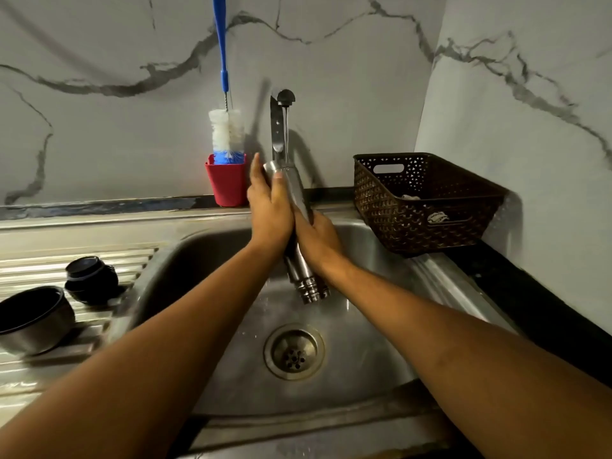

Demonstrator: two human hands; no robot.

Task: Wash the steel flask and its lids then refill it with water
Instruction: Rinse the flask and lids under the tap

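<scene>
Far left, on the ribbed drainboard (29, 260): steel cap (33, 318), mouth up, dark inside. Just right of it, dark inner lid (91, 279), standing apart from the cap.

Back ledge: red cup (227, 183) holding a blue-handled bottle brush (227, 130) with white bristles, upright against the marble wall.

Centre, over the sink (371, 342): your left hand (270, 207) lies flat along the upper part of the steel flask (298, 193), fingers straight and pressing, thumb on the metal. The flask is tilted, threaded neck pointing down into the basin, its base up under the tap (277, 127), whose water stream runs onto it.

Your right hand (318, 240) wraps round the flask's middle, fingers curled behind it.

Right: brown woven basket (424, 200) on the counter beside the sink. Its front carries a pale label (437, 217), with writing too small to read.
</scene>
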